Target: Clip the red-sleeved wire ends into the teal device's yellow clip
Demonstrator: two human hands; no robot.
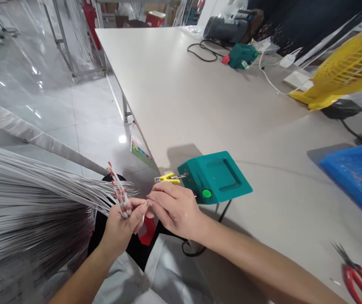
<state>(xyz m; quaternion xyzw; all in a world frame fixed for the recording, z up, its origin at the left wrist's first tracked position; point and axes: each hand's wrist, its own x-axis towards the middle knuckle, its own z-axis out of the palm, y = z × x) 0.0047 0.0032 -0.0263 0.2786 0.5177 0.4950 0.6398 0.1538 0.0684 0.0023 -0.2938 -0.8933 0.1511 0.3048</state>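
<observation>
My left hand point(119, 226) is closed around a bunch of white wires point(121, 196) with red ends standing up out of the grip. Its thumb and forefinger pinch a small pale wire end beside that bunch. Against these fingertips, the fingers of my right hand point(179, 211) are pressed together; whatever they pinch is too small to make out. Just beyond my right hand, a green device point(196, 177) with a bright green button sits at the table edge. A yellow clip point(168, 179) on a metal stem sticks out from its left side.
Long white wires point(41, 185) hang thickly at the left. On the table point(155, 80) are red-handled scissors point(360, 276), a blue tray point(355, 173), a yellow fan point(348, 63), and a second green device point(242, 55) with cables. A wheeled metal rack point(65, 46) stands on the floor.
</observation>
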